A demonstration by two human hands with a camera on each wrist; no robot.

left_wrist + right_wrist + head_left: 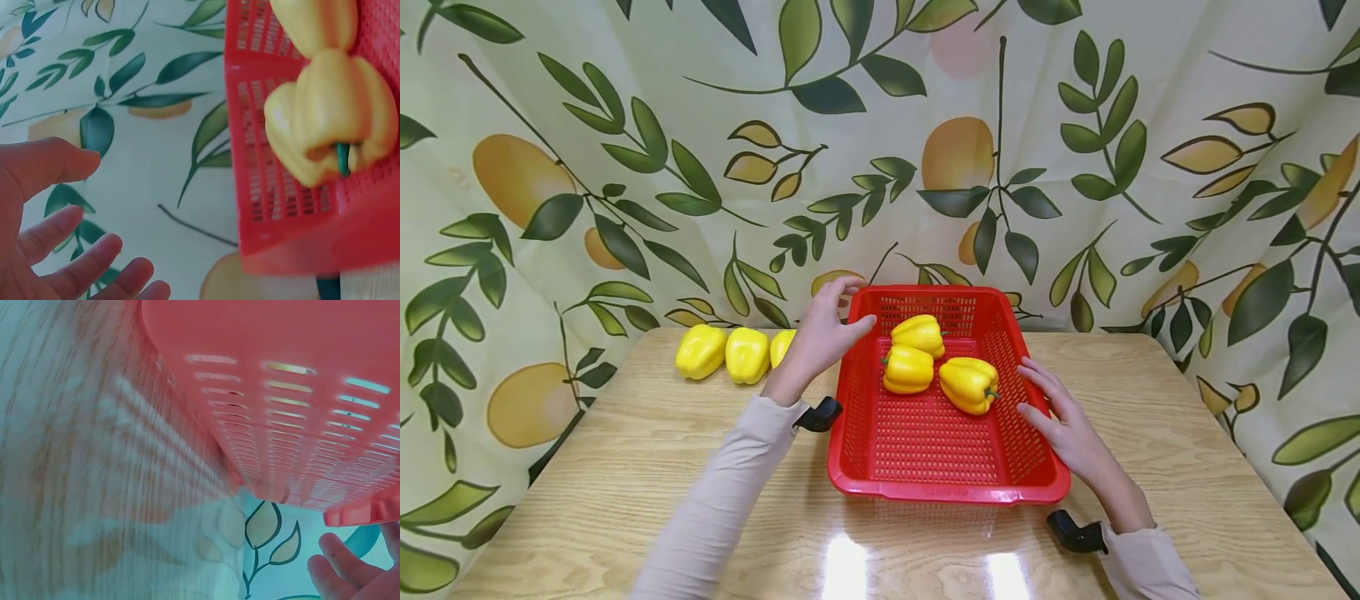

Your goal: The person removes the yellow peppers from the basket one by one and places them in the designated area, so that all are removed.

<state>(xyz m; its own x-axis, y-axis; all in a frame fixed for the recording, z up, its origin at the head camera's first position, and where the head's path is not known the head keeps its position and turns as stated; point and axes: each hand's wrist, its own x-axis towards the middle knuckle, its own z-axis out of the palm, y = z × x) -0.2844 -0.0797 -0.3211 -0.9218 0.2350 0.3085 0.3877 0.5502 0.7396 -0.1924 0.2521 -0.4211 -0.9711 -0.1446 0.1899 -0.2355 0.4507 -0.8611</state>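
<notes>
A red plastic basket (936,442) with slotted walls stands on the table, holding three yellow bell peppers: one at the back (919,335), one at the left (907,370) and one at the right (968,385). My left hand (822,333) is at the basket's left rim, thumb extended toward it and fingers spread. The left wrist view shows that hand (69,237) with nothing in it, a gap between it and the basket wall (240,156). At the opposite rim, my right hand (1067,425) has loosely spread fingers. Its fingertips (334,550) show close to the rim in the right wrist view.
Left of the basket, more yellow bell peppers stand in a row: an outer one (700,351), a middle one (747,356) and one (781,346) partly hidden by my left hand. A leaf-patterned curtain (880,125) hangs behind the wooden table (760,517).
</notes>
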